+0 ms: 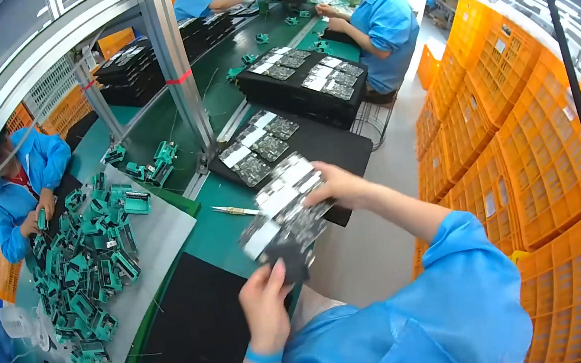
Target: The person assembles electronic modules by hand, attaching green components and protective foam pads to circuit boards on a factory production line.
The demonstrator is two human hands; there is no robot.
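A panel of joined circuit boards, grey and black with white rectangles, is held up at an angle in front of me. My right hand grips its far right edge, thumb on top. At the near end my left hand is closed, thumb and fingers pinching a dark flat part at the panel's lower edge; I cannot tell whether that part belongs to the panel. Beyond it, similar circuit boards lie on a black mat. Tweezers rest on the green table just left of the panel.
Green plastic fixtures are heaped on a white sheet at left, beside a bare black mat. A metal post rises behind. Black trays bear more boards. Orange crates are stacked at right. Co-workers sit at left and far.
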